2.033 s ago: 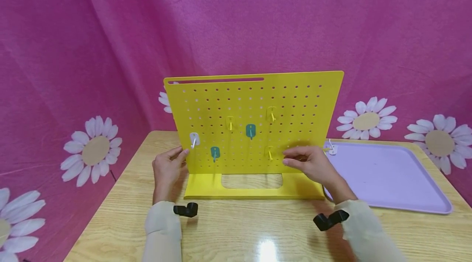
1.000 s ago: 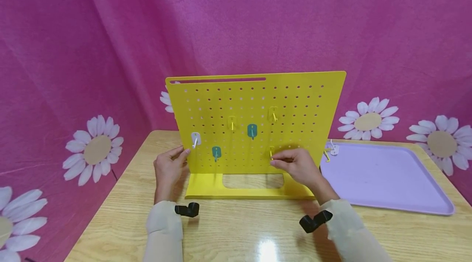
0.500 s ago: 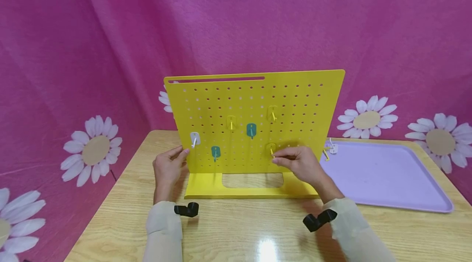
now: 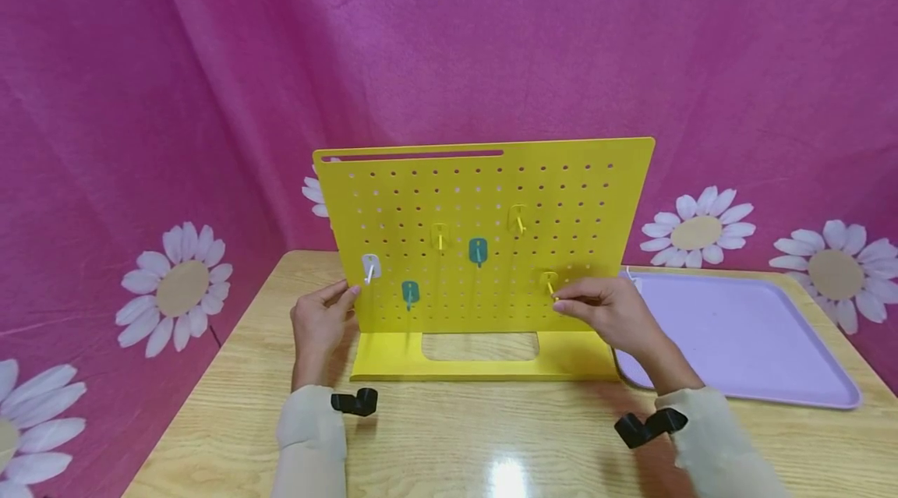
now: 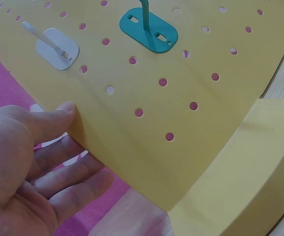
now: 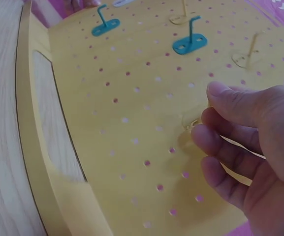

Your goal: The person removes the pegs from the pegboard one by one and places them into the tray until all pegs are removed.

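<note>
A yellow hook (image 4: 549, 280) is pinched by the fingertips of the right hand (image 4: 617, 317) at the lower right of the yellow board (image 4: 575, 171); whether it is seated in the holes cannot be told. The board's left edge is gripped by the left hand (image 4: 319, 324), near a white hook (image 4: 372, 266). A purple tray (image 4: 730, 338) is seen on the right.

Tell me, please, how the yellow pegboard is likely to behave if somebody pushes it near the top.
The yellow pegboard is probably stiff: it stands flat, without visible sagging. A high push may tip it, since it rises tall above a low base. The left hand, gripping one side edge, might steady it.
</note>
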Tool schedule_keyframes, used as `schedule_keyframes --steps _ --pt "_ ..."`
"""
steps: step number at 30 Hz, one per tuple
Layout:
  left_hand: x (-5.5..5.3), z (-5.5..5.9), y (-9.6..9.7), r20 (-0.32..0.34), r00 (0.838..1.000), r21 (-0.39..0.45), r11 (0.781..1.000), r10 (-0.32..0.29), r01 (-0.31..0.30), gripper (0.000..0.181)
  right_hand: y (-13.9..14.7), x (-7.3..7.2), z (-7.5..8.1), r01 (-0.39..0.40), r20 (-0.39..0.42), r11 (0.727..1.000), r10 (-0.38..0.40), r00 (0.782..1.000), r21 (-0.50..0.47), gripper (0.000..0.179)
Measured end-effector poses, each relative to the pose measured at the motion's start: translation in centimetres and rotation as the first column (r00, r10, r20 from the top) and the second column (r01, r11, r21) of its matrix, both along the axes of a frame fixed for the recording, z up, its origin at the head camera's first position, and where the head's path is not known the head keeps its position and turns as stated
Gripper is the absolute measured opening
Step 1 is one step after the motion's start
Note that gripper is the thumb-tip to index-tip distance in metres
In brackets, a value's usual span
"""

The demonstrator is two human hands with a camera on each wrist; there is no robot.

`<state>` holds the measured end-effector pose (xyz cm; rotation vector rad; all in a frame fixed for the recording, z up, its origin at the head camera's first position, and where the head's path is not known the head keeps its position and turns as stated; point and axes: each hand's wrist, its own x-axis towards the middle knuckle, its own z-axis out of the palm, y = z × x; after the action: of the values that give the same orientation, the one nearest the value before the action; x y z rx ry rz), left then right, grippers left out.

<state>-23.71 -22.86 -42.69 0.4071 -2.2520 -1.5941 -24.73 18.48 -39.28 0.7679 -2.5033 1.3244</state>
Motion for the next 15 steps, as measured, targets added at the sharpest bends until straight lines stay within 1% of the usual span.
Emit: schedule_keyframes --steps 2,5,11,15 --pt "0.0 0.0 0.0 0.002 1.000 -0.004 1.000 -0.002 0.002 0.036 0.7 0.1 0.0 0.004 -0.036 1.000 -0.004 0.999 0.005 0.009" --pt "0.0 0.0 0.0 0.006 1.000 -0.001 1.000 -0.005 0.005 0.036 1.7 0.4 0.2 0.016 -0.068 1.000 -0.016 0.998 0.011 0.009" --pt "-0.1 0.0 0.1 0.023 1.000 -0.006 1.000 0.008 -0.008 0.037 3.9 1.0 0.5 0.060 -0.069 0.998 -0.059 0.996 0.018 0.009" --pt "-0.1 0.0 0.1 0.023 1.000 -0.013 1.000 0.014 -0.013 0.036 5.4 1.0 0.6 0.086 -0.074 0.996 -0.084 0.994 0.022 0.012"
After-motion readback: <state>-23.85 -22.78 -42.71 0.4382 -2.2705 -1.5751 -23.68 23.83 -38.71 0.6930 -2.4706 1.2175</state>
